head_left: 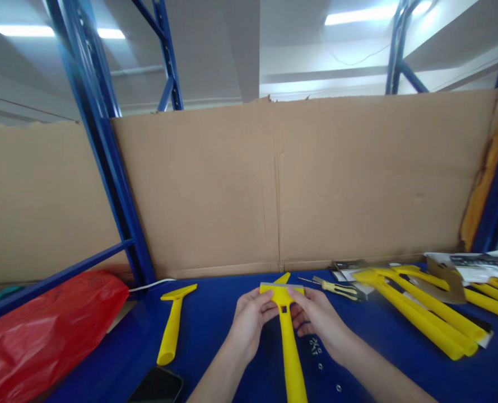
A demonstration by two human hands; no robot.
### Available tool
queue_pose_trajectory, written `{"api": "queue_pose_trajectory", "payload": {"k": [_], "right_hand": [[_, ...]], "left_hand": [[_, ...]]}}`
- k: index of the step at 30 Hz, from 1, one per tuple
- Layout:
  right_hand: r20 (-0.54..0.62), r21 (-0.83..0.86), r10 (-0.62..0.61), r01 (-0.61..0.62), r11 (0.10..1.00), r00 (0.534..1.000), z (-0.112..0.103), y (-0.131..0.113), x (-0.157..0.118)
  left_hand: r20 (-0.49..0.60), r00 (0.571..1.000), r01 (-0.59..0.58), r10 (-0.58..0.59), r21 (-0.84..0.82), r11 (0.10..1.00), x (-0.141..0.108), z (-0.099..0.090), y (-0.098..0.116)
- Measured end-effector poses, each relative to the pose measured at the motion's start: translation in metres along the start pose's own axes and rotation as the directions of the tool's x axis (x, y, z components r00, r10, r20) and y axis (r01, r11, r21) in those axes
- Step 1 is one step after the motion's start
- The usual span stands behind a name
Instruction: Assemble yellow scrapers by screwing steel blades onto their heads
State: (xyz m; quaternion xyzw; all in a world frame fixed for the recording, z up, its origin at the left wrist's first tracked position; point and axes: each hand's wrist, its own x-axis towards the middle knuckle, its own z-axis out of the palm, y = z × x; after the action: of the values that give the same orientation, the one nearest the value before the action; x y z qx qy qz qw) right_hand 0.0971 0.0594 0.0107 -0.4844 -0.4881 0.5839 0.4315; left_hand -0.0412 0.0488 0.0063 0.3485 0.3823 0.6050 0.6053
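At the lower centre of the frame, a yellow plastic T-shaped scraper [289, 341] is held above the blue bench [215, 319], its handle running down to the bottom edge. The left hand [249, 316] and right hand [318, 316] each have their grip pinching one end of its wide head, thumbs on top. The step appears to be setting or checking the thin grey metal strip [282, 285] along that head. The next move probably calls for keeping the strip flush while one hand frees itself for the small silvery metal fasteners [314, 351], right of the handle.
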Motion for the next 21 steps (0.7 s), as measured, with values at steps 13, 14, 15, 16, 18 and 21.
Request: {"api": "queue_pose_trajectory", "payload": {"k": [13, 14, 15, 16, 18, 21], "right_hand": [[0.184, 0.255, 0.341, -0.38, 0.889, 0.922, 0.023, -0.005, -0.023], [0.158, 0.26, 0.329, -0.361, 0.896, 0.931, 0.023, -0.005, -0.023], [0.138, 0.264, 0.314, -0.34, 0.903, 0.939, 0.023, -0.004, -0.023], [0.119, 0.266, 0.298, -0.32, 0.91, 0.947, 0.023, -0.004, -0.023], [0.09, 0.266, 0.269, -0.284, 0.921, 0.959, 0.024, -0.002, -0.022], [0.081, 0.275, 0.24, -0.253, 0.927, 0.967, 0.022, -0.003, -0.02]], "left_hand": [[-0.012, 0.997, -0.071, 0.071, -0.089, 0.993, -0.005, 0.009, -0.006], [-0.014, 0.997, -0.077, 0.076, -0.086, 0.993, -0.005, 0.01, -0.006], [-0.014, 0.997, -0.081, 0.08, -0.082, 0.993, -0.005, 0.01, -0.007], [-0.011, 0.997, -0.083, 0.083, -0.075, 0.994, -0.004, 0.009, -0.007], [0.003, 0.996, -0.084, 0.085, -0.059, 0.995, -0.005, 0.009, -0.007], [0.0, 0.998, -0.067, 0.067, -0.033, 0.997, -0.005, 0.009, -0.006]]}}
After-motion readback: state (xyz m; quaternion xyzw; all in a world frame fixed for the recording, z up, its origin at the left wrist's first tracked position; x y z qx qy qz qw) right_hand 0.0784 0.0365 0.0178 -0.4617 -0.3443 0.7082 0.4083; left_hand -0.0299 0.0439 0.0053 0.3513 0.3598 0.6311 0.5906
